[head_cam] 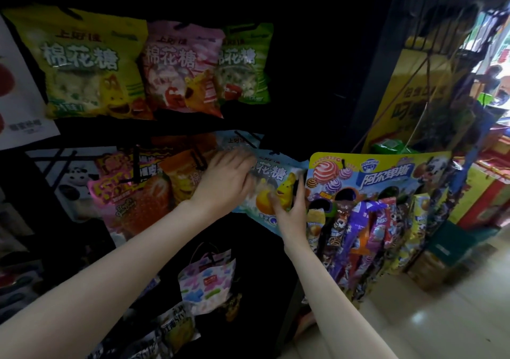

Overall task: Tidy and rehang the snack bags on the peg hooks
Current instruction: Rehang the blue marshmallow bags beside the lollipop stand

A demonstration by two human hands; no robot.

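Blue snack bag in middle row of dark peg rack, tilted, between orange bag and lollipop card. Left hand laid over upper left part, fingers curled; grip unclear. Right hand pinching lower right edge, thumb on front.

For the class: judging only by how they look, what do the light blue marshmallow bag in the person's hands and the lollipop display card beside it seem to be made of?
Light blue bag: thin glossy plastic film, it seems; it crinkles and catches light where the left hand and right hand hold it.
Lollipop display card: probably printed, coated cardboard; it hangs flat with a slight sheen and punched holes holding the lollipops.
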